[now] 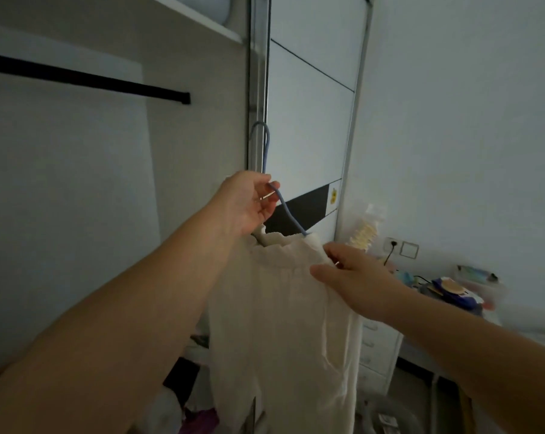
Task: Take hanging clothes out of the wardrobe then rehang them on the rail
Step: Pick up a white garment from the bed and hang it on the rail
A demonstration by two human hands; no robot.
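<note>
Left hand: left hand (pixel 247 203) raised at about 11 o'clock of the garment, fingers curled round the neck of the blue hanger (pixel 283 205), just below its hook.
Right hand: right hand (pixel 355 277) at 3 o'clock of the waistband, thumb on the front of the cloth and fingers going behind it, a pinch on the gathered edge; how far the fingertips close cannot be told, the cloth hides them.
Garment: cream garment (pixel 280 324) hangs from the hanger out in front of the sliding door (pixel 311 120), clear of the wardrobe rail, its lower part running out of view at 6 o'clock.
Rail: black rail (pixel 86 78) lies up at 10 o'clock, well apart from the hook, bare along the stretch in view.
Hook: hook appears to point up toward 12 o'clock, close to the metal door frame (pixel 258 89); whether it touches cannot be told.
Risk, snag: hook could catch the frame edge if swung left without first drawing it back.
Risk, slip: waistband looks bunched on one side of the hanger; a tilt during the lift could let the cloth slide off.
Risk, miss: rail sits high and off to the side, dim light; hook may land short and drop.
Risk, drag: the trailing cloth could brush the clutter on the wardrobe floor (pixel 186 411).
</note>
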